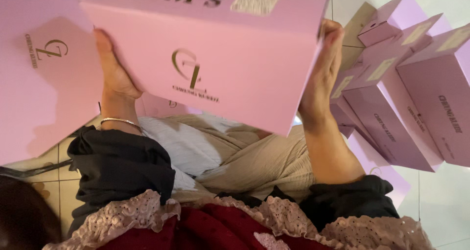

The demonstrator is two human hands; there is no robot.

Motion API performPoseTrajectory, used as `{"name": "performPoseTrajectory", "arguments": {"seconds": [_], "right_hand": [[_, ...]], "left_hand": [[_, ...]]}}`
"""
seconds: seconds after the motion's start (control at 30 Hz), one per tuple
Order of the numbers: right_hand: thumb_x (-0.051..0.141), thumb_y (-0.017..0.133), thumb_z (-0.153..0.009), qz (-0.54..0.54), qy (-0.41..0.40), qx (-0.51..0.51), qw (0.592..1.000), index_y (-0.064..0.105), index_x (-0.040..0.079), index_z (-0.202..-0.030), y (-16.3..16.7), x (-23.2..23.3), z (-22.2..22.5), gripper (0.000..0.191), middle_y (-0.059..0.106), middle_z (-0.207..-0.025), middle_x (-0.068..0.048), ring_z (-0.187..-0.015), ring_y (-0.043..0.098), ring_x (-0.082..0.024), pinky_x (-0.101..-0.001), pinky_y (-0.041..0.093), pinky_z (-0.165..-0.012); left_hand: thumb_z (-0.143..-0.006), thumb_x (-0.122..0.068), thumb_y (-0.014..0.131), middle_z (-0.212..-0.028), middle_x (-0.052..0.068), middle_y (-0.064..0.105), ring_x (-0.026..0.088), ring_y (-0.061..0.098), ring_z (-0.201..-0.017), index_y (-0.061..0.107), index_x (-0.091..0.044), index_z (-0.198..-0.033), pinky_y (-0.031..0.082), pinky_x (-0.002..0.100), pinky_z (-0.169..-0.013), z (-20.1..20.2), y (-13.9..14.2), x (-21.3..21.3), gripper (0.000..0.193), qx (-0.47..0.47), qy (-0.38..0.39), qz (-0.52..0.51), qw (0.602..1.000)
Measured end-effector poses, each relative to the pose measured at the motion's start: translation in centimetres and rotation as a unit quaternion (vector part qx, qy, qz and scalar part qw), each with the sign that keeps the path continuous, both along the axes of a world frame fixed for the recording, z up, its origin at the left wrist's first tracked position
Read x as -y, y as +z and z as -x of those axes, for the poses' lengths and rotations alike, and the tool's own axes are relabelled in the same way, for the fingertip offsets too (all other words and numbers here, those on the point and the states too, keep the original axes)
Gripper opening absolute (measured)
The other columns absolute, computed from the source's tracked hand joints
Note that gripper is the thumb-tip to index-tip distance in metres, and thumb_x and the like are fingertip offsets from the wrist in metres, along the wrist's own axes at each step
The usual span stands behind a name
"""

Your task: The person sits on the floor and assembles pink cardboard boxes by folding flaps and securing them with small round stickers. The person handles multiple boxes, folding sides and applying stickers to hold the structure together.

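Pink box (215, 59) hangs above my lap, clamped between 2 flat palms: left hand (113, 73) and right hand (327, 69) press opposite ends, fingers extended, keeping it level beside stacked boxes (406, 98).

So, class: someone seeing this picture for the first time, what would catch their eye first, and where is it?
A big pink box with a gold emblem fills the upper middle, held up between the left hand and the right hand, one on each end. To the right, a stack of similar pink boxes lies tumbled on the tiled floor. A thin bangle circles the left wrist.
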State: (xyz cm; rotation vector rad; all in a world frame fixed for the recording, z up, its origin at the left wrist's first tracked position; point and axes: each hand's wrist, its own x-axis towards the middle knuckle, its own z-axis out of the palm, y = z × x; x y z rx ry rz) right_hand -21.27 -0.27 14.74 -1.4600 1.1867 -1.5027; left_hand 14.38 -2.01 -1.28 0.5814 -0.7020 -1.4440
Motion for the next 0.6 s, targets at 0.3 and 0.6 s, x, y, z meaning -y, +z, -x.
{"name": "performPoseTrajectory", "arguments": {"seconds": [0.3, 0.6], "right_hand": [[0.059, 0.036, -0.108, -0.133, 0.137, 0.105, 0.976, 0.051, 0.010, -0.141, -1.2, 3.0, 2.9, 0.061, 0.061, -0.136, -0.014, -0.121, 0.059, -0.019, -0.0363, 0.051, -0.106], [0.078, 0.038, -0.093, -0.255, 0.064, 0.036, 0.964, 0.043, 0.009, -0.152, -7.7, 7.4, 5.8, 0.091, 0.056, -0.146, -0.015, -0.134, 0.059, -0.025, -0.0404, 0.053, -0.109]], "left_hand": [[-0.084, -0.073, 0.069, -0.143, 0.013, 0.060, 0.027, 0.061, -0.131, 0.050, -0.007, -0.149, 0.055, 0.044, -0.108, 1.3, 1.5, 0.4, 0.094, 0.035, -0.072, -0.125, 0.989], [-0.066, -0.073, 0.077, -0.138, 0.014, 0.060, 0.031, 0.063, -0.127, 0.052, -0.010, -0.144, 0.057, 0.049, -0.100, 2.1, 1.3, 1.5, 0.103, 0.010, -0.072, -0.250, 0.966]]}}
